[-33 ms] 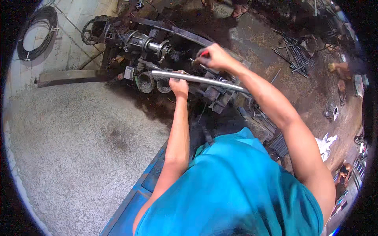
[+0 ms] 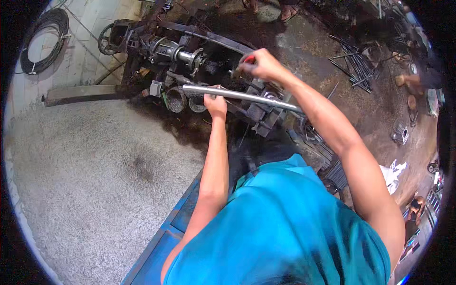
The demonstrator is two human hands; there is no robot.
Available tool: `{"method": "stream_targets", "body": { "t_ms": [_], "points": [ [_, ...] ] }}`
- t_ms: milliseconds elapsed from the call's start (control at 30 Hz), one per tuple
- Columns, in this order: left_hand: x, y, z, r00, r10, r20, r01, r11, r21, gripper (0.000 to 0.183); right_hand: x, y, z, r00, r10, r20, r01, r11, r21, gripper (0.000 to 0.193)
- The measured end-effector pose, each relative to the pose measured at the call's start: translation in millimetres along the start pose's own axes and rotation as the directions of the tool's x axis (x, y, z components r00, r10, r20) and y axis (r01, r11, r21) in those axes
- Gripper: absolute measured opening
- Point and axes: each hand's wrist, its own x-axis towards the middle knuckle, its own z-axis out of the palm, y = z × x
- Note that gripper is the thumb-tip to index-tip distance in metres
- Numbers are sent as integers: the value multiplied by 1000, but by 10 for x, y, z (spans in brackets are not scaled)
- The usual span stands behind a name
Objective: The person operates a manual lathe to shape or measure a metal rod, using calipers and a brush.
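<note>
My left hand (image 2: 216, 104) is closed around a long, shiny metal rod (image 2: 244, 96) near its left end. The rod slants slightly down to the right and passes in front of the machine. Above it, my right hand (image 2: 264, 65) is closed on a small tool with a red part (image 2: 249, 59). Motion blurs the tool's end, so its kind is unclear. Behind my hands lies a dark, greasy lathe-like machine with a shiny round chuck or spindle (image 2: 185, 55) to the left. Metal blocks and fittings (image 2: 261, 126) sit below the rod.
A coil of black cable (image 2: 40, 66) lies at the far left. Dark rods (image 2: 354, 64) are piled on the floor at the right. A finned metal part (image 2: 400, 133) and a white bag (image 2: 392, 175) lie farther right. Another person's feet (image 2: 288, 13) show at the top.
My right hand has shifted slightly up and to the right with the red-marked tool. My left hand and the metal rod have stayed in place.
</note>
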Motion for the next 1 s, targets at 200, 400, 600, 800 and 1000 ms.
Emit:
{"method": "stream_targets", "body": {
  "t_ms": [200,400,600,800,1000],
  "points": [
    [-18,-42,-122,997,16,-75,-17,1000,-12,11,-86,8,31,998,17,68,-21,998,66,23],
    [207,-44,-587,929,289,-231,-61,736,675,7,-45,38,-121,988,129,-85,-125,991,49,20],
    [326,-170,-706,947,301,-110,-92,584,806,13,-20,171,-211,977,165,-137,-163,986,26,21],
    [314,-406,-886,985,172,-15,-55,397,916,13,-64,-37,-164,980,180,87,-183,983,27,25],
    [378,-248,-975,995,95,-36,-14,472,882,22,-40,-86,40,996,43,79,-58,977,206,24]
  ]
}}
